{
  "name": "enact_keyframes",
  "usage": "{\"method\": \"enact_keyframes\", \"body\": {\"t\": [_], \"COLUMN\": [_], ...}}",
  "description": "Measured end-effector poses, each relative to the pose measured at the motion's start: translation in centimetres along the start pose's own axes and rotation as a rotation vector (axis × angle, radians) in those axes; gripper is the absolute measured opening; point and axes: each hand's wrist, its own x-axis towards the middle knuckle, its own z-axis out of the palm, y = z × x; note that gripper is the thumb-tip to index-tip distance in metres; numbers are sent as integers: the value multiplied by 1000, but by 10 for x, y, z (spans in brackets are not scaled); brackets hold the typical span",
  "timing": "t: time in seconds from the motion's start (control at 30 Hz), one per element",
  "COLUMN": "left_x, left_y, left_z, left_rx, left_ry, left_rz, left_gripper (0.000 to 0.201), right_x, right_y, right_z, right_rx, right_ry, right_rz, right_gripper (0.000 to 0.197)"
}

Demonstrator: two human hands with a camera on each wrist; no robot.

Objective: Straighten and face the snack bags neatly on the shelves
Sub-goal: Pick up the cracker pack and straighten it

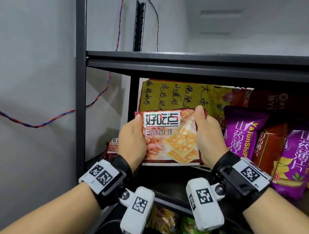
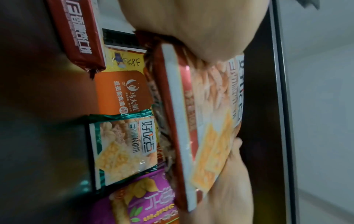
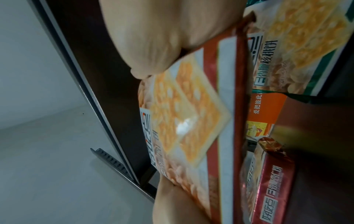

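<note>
**Biscuit bag held upright over the shelf's left end, not yet set down**

You hold the biscuit bag [image 1: 168, 137] by both sides: your left hand [image 1: 132, 139] curls round its left edge, your right hand [image 1: 206, 139] pinches its right edge with the thumb up at the top corner. The bag faces you, slightly tilted, above the shelf [image 1: 180, 188] and in front of the yellow bag [image 1: 171, 94].

Risks, as I judge them:
- Set down tilted, the bag will likely slump backward or forward; it has no firm base.
- Your right wrist is close to the purple bags [image 1: 241, 133]; a wide withdrawal could knock them over.
- The red pack [image 1: 112, 146] lies flat at the far left; the biscuit bag may land on it and lean.
- Squeezing the sides could crush the biscuits inside.

Legible writing: the biscuit bag reads 好吃点 and 香脆杏仁饼. The purple bags read 山药薄片 and "YaJunShiP…". The wrist views show a green bag [image 2: 122, 151] marked 好吃点, 核桃饼. The handwriting on the yellow bag is not clear enough to read.
</note>
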Motion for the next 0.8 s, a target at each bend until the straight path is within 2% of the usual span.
{"method": "enact_keyframes", "body": {"t": [0.07,0.13,0.23,0.33,0.4,0.47,0.53,0.67,0.8], "left_x": [2,6,8,2,-4,-3,2,6,2], "left_y": [2,1,0,-1,-4,-8,-10,-5,2], "left_z": [-1,-3,-3,-4,-5,-7,-9,-11,-9], "left_rx": [2,15,-44,-185,-117,81,207,107,-3], "left_ry": [35,67,47,-129,-227,-196,-115,-123,-210], "left_rz": [-39,-80,-134,-178,-173,-90,-11,-45,-87], "left_gripper": [57,58,56,47,47,46,41,51,24], "right_x": [-5,-13,-14,-6,2,7,9,10,15], "right_y": [2,5,7,2,1,2,5,9,4], "right_z": [-2,-2,-2,-6,-11,-15,-18,-23,-24], "right_rx": [108,99,-107,-158,-99,-118,-255,-482,-491], "right_ry": [-106,-143,-33,113,123,91,68,107,155], "right_rz": [81,78,-85,-131,-126,-118,-142,-204,-158], "right_gripper": [68,69,69,56,59,59,57,66,63]}}
